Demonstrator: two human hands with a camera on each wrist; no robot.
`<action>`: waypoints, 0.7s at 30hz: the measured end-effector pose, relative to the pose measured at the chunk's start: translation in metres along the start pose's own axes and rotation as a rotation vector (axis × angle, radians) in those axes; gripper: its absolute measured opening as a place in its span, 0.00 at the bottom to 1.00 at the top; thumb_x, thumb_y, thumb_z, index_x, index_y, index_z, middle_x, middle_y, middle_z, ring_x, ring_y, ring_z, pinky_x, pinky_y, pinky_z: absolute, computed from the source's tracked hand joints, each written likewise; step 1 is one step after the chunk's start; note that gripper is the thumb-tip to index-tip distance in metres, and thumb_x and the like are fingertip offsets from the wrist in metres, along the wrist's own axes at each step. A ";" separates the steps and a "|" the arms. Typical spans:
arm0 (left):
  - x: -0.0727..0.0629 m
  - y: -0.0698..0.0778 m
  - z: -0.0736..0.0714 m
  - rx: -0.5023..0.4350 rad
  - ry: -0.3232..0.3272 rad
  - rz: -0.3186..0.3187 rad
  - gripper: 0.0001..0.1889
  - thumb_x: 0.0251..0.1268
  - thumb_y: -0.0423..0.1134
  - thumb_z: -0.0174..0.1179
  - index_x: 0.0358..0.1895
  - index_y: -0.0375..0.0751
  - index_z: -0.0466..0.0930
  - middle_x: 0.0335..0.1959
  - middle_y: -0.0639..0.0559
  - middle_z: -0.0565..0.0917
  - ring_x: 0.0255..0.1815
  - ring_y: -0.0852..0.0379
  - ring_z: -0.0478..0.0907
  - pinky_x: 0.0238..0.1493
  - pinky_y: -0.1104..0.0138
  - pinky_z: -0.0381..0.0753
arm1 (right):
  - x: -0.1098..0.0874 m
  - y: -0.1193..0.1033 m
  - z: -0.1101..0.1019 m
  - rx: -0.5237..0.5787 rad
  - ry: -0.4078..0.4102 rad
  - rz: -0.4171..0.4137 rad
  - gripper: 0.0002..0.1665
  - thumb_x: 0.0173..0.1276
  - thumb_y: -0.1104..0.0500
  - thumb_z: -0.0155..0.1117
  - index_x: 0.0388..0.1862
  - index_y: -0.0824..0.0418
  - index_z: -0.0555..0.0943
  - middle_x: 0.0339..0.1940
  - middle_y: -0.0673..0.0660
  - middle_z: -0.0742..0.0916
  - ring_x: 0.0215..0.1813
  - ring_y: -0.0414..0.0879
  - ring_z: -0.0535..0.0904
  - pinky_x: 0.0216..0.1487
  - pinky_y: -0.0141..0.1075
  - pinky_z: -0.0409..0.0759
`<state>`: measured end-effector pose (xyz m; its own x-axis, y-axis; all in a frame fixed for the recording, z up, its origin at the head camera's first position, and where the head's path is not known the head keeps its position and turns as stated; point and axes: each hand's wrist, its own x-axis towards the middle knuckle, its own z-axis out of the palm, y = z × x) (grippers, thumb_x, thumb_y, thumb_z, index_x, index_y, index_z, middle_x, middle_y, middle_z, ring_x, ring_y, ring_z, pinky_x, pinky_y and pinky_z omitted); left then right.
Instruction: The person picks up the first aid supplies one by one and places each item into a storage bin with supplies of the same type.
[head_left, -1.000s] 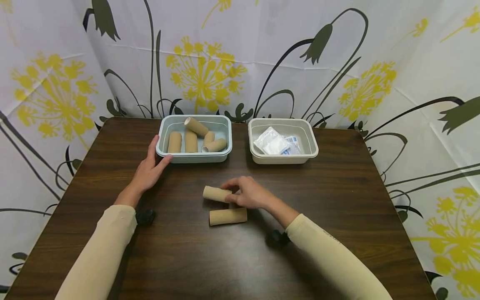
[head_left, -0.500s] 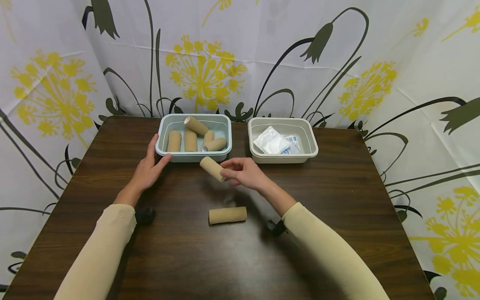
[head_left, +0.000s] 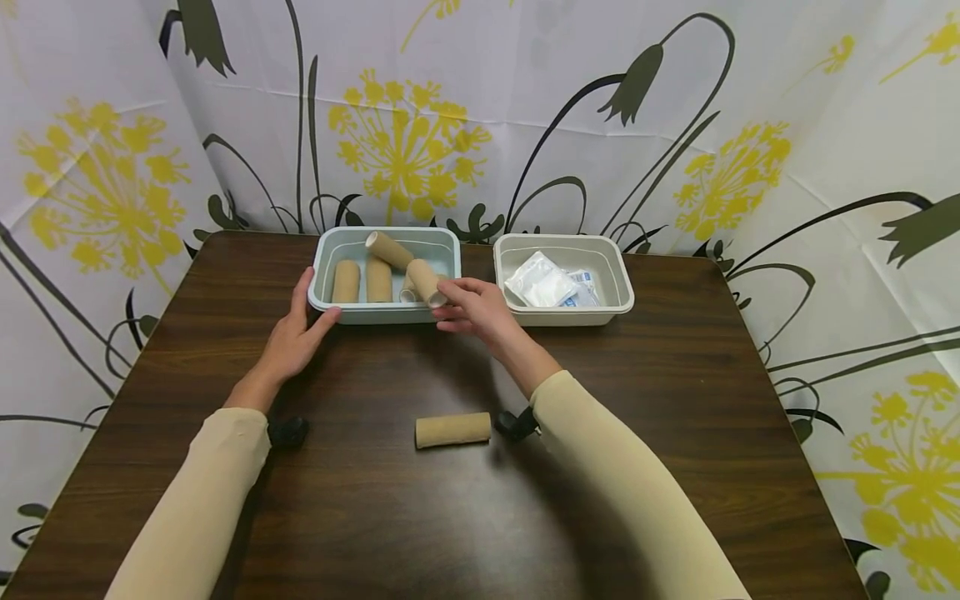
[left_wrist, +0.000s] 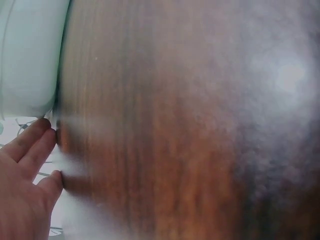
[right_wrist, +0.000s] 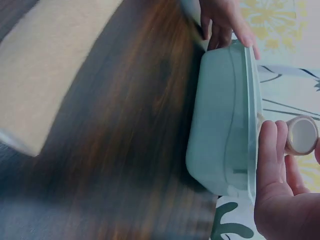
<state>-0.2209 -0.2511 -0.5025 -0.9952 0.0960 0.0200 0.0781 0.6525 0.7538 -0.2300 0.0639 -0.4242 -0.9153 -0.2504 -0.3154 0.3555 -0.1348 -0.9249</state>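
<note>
Pinched by one end, a cardboard tube (head_left: 425,282) is held by my right hand (head_left: 480,312) over the front right of the light blue bin (head_left: 397,313). In the right wrist view, the tube's round open end (right_wrist: 303,135) shows beyond the fingers. My left hand (head_left: 294,337) rests against the bin's left front corner, its fingers fairly straight along the side and the thumb at the front rim. Several other tubes, including one leaning tube (head_left: 389,249), lie in the bin; the held one partly hides those at the right. Another cardboard tube (head_left: 453,430) lies on the table.
To the right of the blue bin stands a beige bin (head_left: 564,317) with clear and white plastic packets (head_left: 542,282) in it. Both are at the back of the dark wooden table (head_left: 360,517). A flower-patterned curtain (head_left: 480,100) hangs behind.
My right hand has lifted one cardboard tube off the table and carried it forward to above the blue bin. The left hand has stayed at the bin's corner.
</note>
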 end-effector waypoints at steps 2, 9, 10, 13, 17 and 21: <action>0.000 0.000 0.000 0.002 0.001 -0.001 0.43 0.74 0.58 0.49 0.79 0.65 0.29 0.78 0.36 0.47 0.71 0.23 0.53 0.63 0.30 0.50 | 0.004 -0.001 0.004 0.006 0.017 -0.004 0.23 0.72 0.56 0.63 0.60 0.69 0.76 0.46 0.65 0.85 0.37 0.47 0.86 0.45 0.44 0.84; 0.000 0.000 0.000 0.004 -0.002 -0.006 0.43 0.74 0.58 0.49 0.79 0.67 0.27 0.79 0.36 0.46 0.71 0.23 0.52 0.63 0.29 0.49 | 0.016 0.000 0.019 0.018 0.074 -0.038 0.22 0.72 0.57 0.63 0.59 0.68 0.78 0.49 0.64 0.86 0.43 0.52 0.87 0.45 0.44 0.84; -0.001 0.000 0.000 0.003 -0.005 -0.011 0.43 0.74 0.58 0.48 0.78 0.67 0.27 0.79 0.36 0.45 0.71 0.22 0.52 0.63 0.29 0.49 | 0.017 0.000 0.021 0.016 0.066 -0.047 0.22 0.72 0.57 0.63 0.60 0.68 0.77 0.51 0.63 0.85 0.47 0.54 0.86 0.46 0.44 0.83; -0.001 0.000 0.000 0.004 -0.006 -0.018 0.43 0.74 0.59 0.48 0.78 0.67 0.27 0.79 0.36 0.45 0.71 0.22 0.52 0.63 0.29 0.49 | 0.019 0.003 0.024 -0.013 0.036 -0.064 0.24 0.72 0.60 0.62 0.64 0.68 0.75 0.57 0.64 0.83 0.57 0.59 0.81 0.49 0.45 0.82; 0.001 -0.001 0.000 0.006 -0.003 -0.005 0.43 0.74 0.58 0.49 0.79 0.65 0.28 0.79 0.37 0.46 0.71 0.23 0.52 0.63 0.29 0.50 | 0.016 0.005 0.021 -0.052 0.014 -0.077 0.24 0.71 0.62 0.62 0.64 0.70 0.75 0.58 0.66 0.82 0.58 0.60 0.80 0.49 0.45 0.82; 0.001 -0.001 0.000 0.003 -0.004 0.000 0.43 0.74 0.58 0.49 0.79 0.64 0.28 0.79 0.37 0.45 0.71 0.23 0.52 0.63 0.30 0.50 | 0.010 0.007 0.013 -0.117 0.018 -0.096 0.22 0.70 0.62 0.63 0.60 0.70 0.77 0.51 0.64 0.86 0.50 0.55 0.85 0.46 0.44 0.84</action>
<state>-0.2222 -0.2516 -0.5038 -0.9950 0.0988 0.0171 0.0779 0.6548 0.7518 -0.2345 0.0477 -0.4308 -0.9478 -0.2241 -0.2268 0.2425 -0.0448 -0.9691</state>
